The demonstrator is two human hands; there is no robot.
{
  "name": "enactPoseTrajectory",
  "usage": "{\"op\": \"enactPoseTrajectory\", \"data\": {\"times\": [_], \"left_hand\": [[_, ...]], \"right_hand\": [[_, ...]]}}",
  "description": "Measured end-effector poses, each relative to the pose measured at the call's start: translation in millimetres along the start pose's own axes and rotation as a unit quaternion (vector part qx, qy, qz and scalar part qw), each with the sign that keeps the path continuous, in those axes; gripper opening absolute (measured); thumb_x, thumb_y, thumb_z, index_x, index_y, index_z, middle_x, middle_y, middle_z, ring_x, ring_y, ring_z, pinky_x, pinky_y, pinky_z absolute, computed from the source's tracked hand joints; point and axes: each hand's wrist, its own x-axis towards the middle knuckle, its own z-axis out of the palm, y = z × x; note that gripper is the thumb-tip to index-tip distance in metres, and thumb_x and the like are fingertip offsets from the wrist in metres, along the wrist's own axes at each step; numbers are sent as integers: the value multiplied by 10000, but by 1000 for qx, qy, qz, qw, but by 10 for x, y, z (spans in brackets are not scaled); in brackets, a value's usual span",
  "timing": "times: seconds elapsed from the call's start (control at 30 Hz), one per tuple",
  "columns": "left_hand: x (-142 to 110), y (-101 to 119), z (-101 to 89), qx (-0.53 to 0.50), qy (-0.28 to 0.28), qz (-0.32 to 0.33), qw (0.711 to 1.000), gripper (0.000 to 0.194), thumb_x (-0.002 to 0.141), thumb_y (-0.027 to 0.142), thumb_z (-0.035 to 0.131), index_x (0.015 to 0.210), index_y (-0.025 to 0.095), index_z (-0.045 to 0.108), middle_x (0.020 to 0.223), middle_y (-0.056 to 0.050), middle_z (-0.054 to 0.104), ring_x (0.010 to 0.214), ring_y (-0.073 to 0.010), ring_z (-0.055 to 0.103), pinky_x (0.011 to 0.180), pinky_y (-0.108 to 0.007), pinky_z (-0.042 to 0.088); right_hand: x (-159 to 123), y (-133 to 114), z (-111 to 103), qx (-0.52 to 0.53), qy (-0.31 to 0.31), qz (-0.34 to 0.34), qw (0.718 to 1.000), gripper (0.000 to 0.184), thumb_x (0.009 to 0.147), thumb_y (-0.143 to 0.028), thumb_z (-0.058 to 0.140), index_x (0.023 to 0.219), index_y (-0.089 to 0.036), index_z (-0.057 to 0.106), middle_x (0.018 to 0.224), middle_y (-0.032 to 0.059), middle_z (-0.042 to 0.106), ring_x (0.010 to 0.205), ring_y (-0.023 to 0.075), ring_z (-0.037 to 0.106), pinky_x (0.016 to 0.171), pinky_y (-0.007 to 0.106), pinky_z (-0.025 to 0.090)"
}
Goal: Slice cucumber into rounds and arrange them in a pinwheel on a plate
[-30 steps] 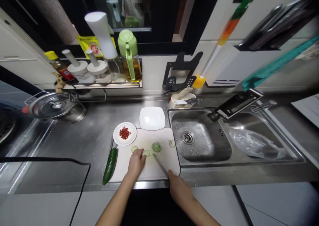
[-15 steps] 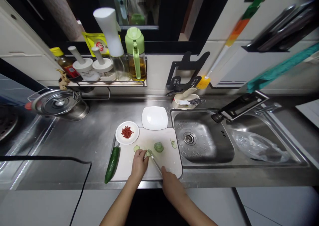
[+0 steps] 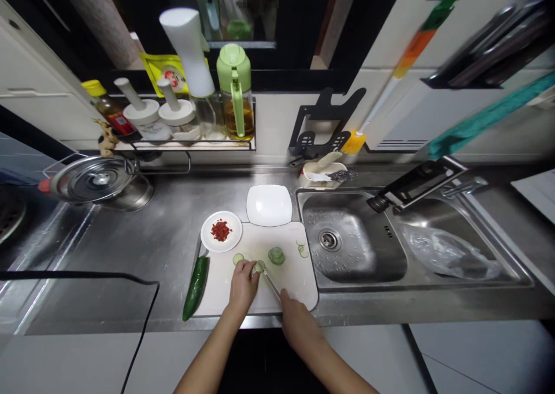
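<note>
My right hand is closed round the handle of a knife. The blade points up and left across the white cutting board, its tip at a thin cucumber slice. Fingers bent together, my left hand holds that slice at its left edge. Another cucumber slice lies just beyond the left hand. To the right is a small pile of cucumber slices, and thin peel strips rest near the board's right edge. A whole cucumber lies along the left edge.
A round plate of chopped red bits overlaps the board's far left corner. Behind the board stands a white square dish. The double sink is to the right, a lidded pot to the left. A black cable crosses the counter.
The knife and my right hand have moved left, bringing the blade tip to the slice by my left hand. The view has shifted slightly; between the last two frames little differs.
</note>
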Motion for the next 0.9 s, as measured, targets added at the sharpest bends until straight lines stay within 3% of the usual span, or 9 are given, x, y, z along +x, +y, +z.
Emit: {"op": "enactPoseTrajectory", "data": {"times": [0.3, 0.5, 0.67, 0.77, 0.9], "left_hand": [[26, 63, -27, -2, -6, -24, 1000, 277, 733, 138, 551, 993, 181, 638, 950, -67, 578, 908, -193, 578, 859, -339, 463], [66, 107, -43, 14, -11, -47, 999, 226, 713, 145, 562, 927, 169, 627, 926, -70, 587, 894, -195, 563, 846, -335, 442], [81, 145, -35, 15, -11, -37, 999, 97, 759, 181, 499, 763, 186, 595, 785, -38, 588, 788, -175, 547, 743, -296, 425], [84, 180, -44, 10, -16, -30, 999, 119, 778, 201, 474, 703, 192, 565, 714, -15, 584, 710, -154, 530, 693, -270, 401], [120, 189, -164, -16, -14, -75, 997, 191, 805, 333, 485, 693, 200, 564, 627, 14, 577, 604, -129, 509, 617, -239, 382]], "right_hand": [[-11, 4, 54, 23, 15, -4, 1000, 598, 787, 25, 275, 1373, -72, 347, 1105, 177, 620, 1062, 227, 564, 864, 292, 411], [-94, 166, 159, 25, -3, 6, 1000, 605, 775, 47, 309, 1364, -83, 366, 1089, 177, 624, 1037, 219, 584, 850, 278, 423], [-190, 328, 258, 5, -8, 20, 1000, 613, 770, 61, 283, 1360, -80, 371, 1080, 181, 631, 1020, 231, 589, 815, 289, 441], [-207, 391, 265, 5, -19, 18, 1000, 648, 743, 82, 296, 1364, -93, 356, 1062, 159, 641, 993, 220, 600, 779, 276, 446], [-194, 439, 257, -4, -16, 8, 1000, 681, 716, 92, 303, 1372, -84, 348, 1048, 155, 646, 982, 232, 603, 770, 289, 450]]}}
